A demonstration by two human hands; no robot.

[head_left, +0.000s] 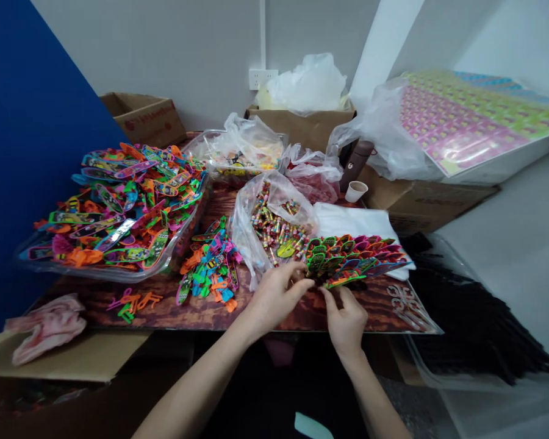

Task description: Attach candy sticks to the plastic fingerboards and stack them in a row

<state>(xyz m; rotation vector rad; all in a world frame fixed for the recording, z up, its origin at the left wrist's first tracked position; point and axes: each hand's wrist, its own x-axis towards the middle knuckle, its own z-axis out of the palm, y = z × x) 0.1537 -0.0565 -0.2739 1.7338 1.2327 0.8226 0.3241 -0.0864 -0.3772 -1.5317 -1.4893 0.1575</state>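
Observation:
My left hand [283, 289] and my right hand [348, 314] meet at the near left corner of a block of toy finger skateboards [354, 256], lined up in close rows. Fingers of both hands are pinched together with the tips almost touching; whatever lies between them is too small and dark to make out. Just beyond my left hand, an open clear plastic bag [244, 228] holds many small, colourful tube-shaped pieces [281, 228]. Left of it lies a loose pile of mini skateboards and plastic parts [213, 265]. White plastic sheets or bags [354, 216] lie behind the rows.
A clear tub [139, 274] heaped with mini skateboards [128, 210] stands left. Behind are a bag-covered tub [238, 152], a brown bottle [357, 164], a paper cup [355, 191] and cardboard boxes [153, 122]. Black items [466, 311] fill a bin at right; a pink cloth [50, 326] lies front left.

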